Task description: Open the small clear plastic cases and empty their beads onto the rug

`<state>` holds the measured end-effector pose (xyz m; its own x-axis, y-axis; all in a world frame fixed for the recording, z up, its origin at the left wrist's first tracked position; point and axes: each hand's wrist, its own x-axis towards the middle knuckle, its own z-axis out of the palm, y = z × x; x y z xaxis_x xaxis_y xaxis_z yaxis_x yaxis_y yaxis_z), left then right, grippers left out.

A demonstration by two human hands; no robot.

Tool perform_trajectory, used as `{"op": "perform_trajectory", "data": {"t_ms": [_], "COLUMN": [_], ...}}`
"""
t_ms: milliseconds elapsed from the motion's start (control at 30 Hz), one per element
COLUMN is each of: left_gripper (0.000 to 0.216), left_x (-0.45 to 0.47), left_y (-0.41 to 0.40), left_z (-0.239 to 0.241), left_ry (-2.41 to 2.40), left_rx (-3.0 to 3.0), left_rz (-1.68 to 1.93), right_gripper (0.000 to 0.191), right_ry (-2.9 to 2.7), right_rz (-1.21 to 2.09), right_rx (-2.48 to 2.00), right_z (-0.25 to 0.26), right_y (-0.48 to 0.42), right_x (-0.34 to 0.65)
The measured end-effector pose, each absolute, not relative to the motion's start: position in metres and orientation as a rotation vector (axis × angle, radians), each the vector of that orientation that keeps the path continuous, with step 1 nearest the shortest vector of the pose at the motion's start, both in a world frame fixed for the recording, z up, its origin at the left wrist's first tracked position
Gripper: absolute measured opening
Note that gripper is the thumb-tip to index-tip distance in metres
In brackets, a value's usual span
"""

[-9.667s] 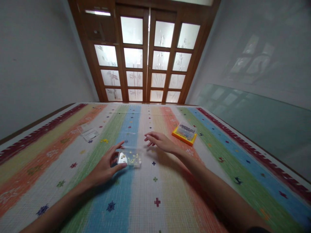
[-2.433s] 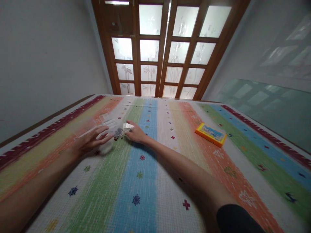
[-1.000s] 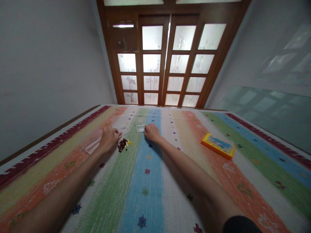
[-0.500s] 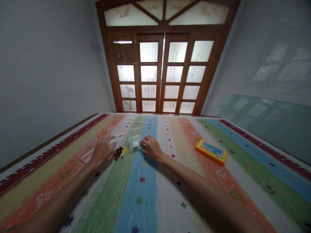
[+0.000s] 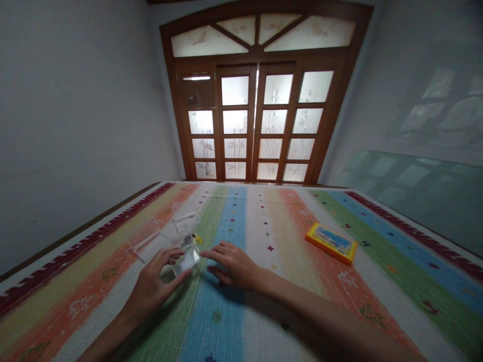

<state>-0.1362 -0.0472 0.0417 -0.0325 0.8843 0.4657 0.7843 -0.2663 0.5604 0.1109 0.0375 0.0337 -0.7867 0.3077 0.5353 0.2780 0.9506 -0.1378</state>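
Observation:
A small clear plastic box [image 5: 187, 258] is tilted over the striped cloth, with my left hand [image 5: 158, 276] holding its left side between thumb and fingers. To its right is my right hand [image 5: 236, 265], fingers stretched out and thumb apart. Its index fingertip reaches the box's right edge; whether it touches I cannot tell. Just beyond the box lie small yellow pieces [image 5: 198, 239] with a few dark ones beside them. The rest of the small pieces are blurred or hidden behind the clear plastic.
More clear plastic containers [image 5: 186, 221] lie beyond my left hand, one flat clear piece [image 5: 147, 245] farther left. A yellow-orange flat box with a blue picture [image 5: 331, 243] rests on the right of the striped tablecloth [image 5: 260, 311]. Wooden glazed doors [image 5: 253, 125] stand behind the table.
My left hand has come nearer and right, and now holds the clear box, which has moved closer and tilted. The right hand has shifted nearer with its fingers extended. The view has tipped slightly upward.

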Motion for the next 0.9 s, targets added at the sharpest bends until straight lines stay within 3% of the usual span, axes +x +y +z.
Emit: {"op": "perform_trajectory", "data": {"t_ms": [67, 200, 367, 600, 767, 900], "left_gripper": [0.047, 0.054, 0.049, 0.054, 0.057, 0.057], "left_x": [-0.161, -0.215, -0.249, -0.241, -0.234, -0.234], "left_y": [-0.06, -0.086, -0.088, -0.051, -0.032, -0.021], "left_z": [0.044, 0.038, 0.02, 0.022, 0.03, 0.029], "left_ry": [2.042, 2.393, 2.464, 2.428, 2.542, 2.56], "left_rx": [1.975, 1.65, 1.681, 1.771, 1.776, 1.821], "left_rz": [1.176, 1.071, 1.029, 0.965, 0.865, 0.761], "right_gripper": [0.04, 0.028, 0.027, 0.061, 0.076, 0.077], "right_ry": [-2.497, -2.397, -2.24, -2.031, -2.065, -2.146], "right_rz": [0.081, -0.04, -0.286, -0.564, -0.343, -0.156], "right_rx": [-0.494, -0.676, -1.067, -1.434, -1.624, -1.739], "right_z": [0.043, 0.057, 0.064, 0.041, 0.022, 0.016], "right_y": [0.036, 0.048, 0.067, 0.069, 0.06, 0.051], "right_x": [0.137, 0.221, 0.332, 0.447, 0.474, 0.466]}}
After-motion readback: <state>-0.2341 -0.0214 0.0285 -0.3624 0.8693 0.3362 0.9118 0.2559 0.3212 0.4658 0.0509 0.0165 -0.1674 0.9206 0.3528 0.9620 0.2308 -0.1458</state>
